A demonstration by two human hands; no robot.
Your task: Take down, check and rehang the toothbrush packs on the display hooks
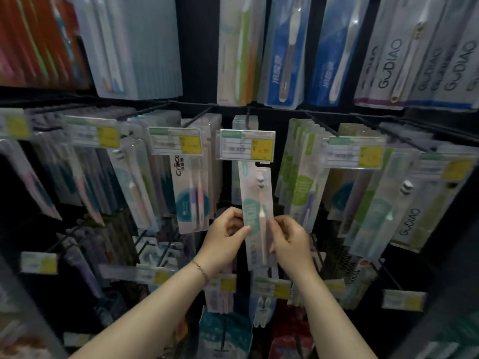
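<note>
Both bare forearms reach up from below and converge under the centre price label (pixel 246 145), a white and yellow tag at the front of a black display hook (pixel 247 117). Between the hands is a slim toothbrush pack (pixel 255 187), pale with a teal patch and a pinkish-white brush inside. It stands nearly upright directly beneath that label, its slotted top edge just under the tag. Whether the slot is on the hook cannot be told.

The left hand (pixel 225 237) pinches the pack's left edge about halfway down, thumb lying across the front and fingers curled behind. A thin bracelet (pixel 201 269) sits at that wrist. The right hand (pixel 290 239) pinches the opposite edge at about the same height, fingertips on the front and knuckles turned outward.

Left of the label hangs a white Cnice two-brush pack (pixel 190 198). To the right of the label hang green-and-white packs (pixel 302 190), and farther right a GUDIAO pack (pixel 412 221).
</note>
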